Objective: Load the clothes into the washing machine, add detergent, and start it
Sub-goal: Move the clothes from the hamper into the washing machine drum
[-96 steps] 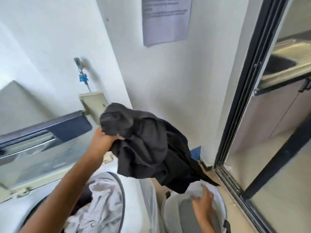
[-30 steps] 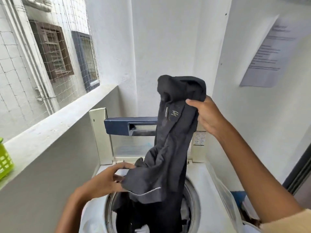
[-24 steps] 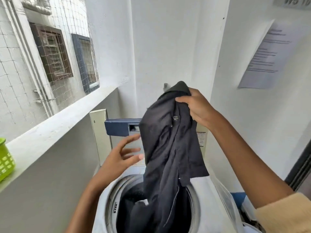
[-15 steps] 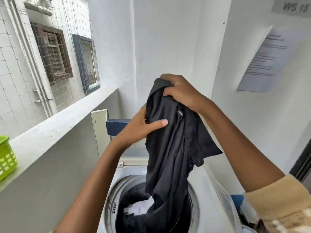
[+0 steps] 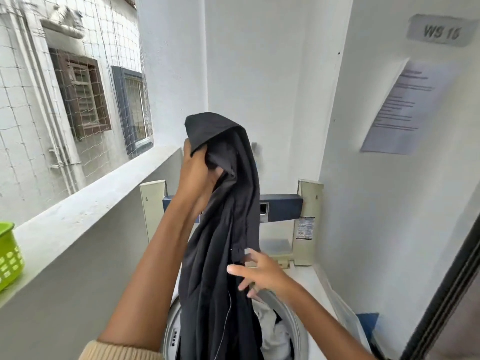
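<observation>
A long black garment (image 5: 223,255) hangs over the drum opening of a white top-loading washing machine (image 5: 309,279), its lower end down inside the drum. My left hand (image 5: 197,175) grips the garment's bunched top, raised high. My right hand (image 5: 257,274) is lower, at the garment's right side, fingers spread and brushing the cloth without gripping it. White clothes (image 5: 272,333) lie in the drum. The machine's lid (image 5: 283,207) stands up at the back. No detergent is in view.
A grey ledge (image 5: 78,216) runs along the left, with a green plastic basket (image 5: 7,258) on it. White walls close in behind and to the right, bearing a paper notice (image 5: 405,107). A dark sliding door frame (image 5: 446,289) stands at the right, with a clear plastic bag (image 5: 345,315) beside the machine.
My right hand has let go of the garment's top and dropped to its side. My left hand now holds the top alone, and the garment hangs longer into the drum.
</observation>
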Available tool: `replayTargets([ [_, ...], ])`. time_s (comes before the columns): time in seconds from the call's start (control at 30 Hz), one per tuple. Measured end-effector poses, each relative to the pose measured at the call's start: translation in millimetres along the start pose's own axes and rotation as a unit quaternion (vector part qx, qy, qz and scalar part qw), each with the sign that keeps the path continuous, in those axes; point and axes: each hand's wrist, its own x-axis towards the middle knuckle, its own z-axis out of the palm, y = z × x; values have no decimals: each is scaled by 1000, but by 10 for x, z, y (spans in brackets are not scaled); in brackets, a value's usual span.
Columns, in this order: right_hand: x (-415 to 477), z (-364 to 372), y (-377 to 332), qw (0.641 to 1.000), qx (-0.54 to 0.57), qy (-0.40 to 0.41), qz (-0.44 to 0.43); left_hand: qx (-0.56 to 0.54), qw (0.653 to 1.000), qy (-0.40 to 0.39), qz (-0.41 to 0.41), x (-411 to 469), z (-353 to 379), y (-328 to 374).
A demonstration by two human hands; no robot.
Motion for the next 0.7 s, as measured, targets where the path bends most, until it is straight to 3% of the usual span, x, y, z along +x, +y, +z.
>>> replayTargets([
  [0.07, 81, 26, 24, 981, 176, 61, 47, -13, 1000, 0, -14, -19, -26, -44],
  [0.13, 107, -137, -135, 936, 312, 154, 62, -21, 1000, 13, -11, -32, -104, -39],
  [0.2, 74, -393, -357, 919, 322, 227, 17, 22, 998, 48, 23, -26, -203, 21],
  [0.27, 11, -656, -615, 916, 298, 264, -47, 141, 981, 94, 91, -26, -316, 87],
  [0.43, -143, -1124, -1299, 864, 392, 225, -221, 324, 902, 132, 255, -4, -575, 154],
  [0.5, -157, -1254, -1443, 869, 301, 284, -271, 370, 857, 151, 324, 18, -591, 170],
  [0.6, -139, -1384, -1512, 882, 3, 396, -255, 424, 812, 167, 363, 30, -559, 190],
  [0.7, -127, -1427, -1469, 896, -90, 381, -211, 469, 806, 161, 322, 53, -624, 185],
])
